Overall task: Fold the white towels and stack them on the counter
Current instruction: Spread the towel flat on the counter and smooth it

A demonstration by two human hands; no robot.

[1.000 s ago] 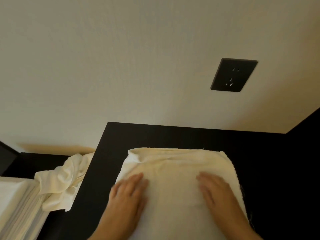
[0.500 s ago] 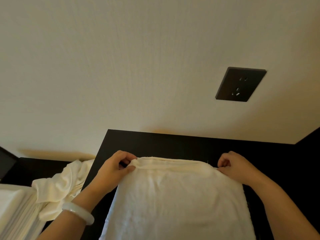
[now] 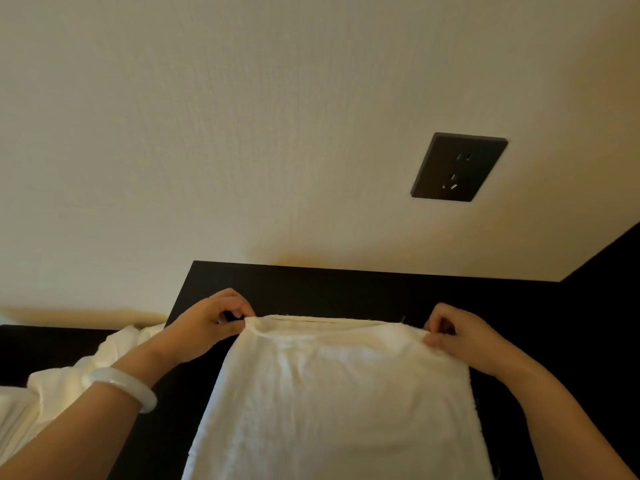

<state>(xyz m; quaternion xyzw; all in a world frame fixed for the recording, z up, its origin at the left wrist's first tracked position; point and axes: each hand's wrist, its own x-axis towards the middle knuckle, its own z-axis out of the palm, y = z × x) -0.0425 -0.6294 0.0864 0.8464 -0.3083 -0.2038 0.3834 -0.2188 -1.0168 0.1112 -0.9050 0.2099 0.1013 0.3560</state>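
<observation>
A white towel (image 3: 339,400) lies spread on the black counter (image 3: 311,289), its far edge toward the wall. My left hand (image 3: 211,323) pinches the towel's far left corner, and a pale bangle circles that wrist. My right hand (image 3: 457,336) pinches the far right corner. Both corners are raised slightly off the counter. The towel's near end runs out of the frame at the bottom.
A crumpled white cloth (image 3: 86,372) lies at the left, beside a stack of white fabric (image 3: 14,424) at the left edge. A dark wall socket (image 3: 459,167) is set in the cream wall above the counter. A dark panel (image 3: 609,271) bounds the right.
Both hands left the towel's middle, where they lay flat, and reached to its far corners, which they now pinch. In the last half second the grip has hardly shifted.
</observation>
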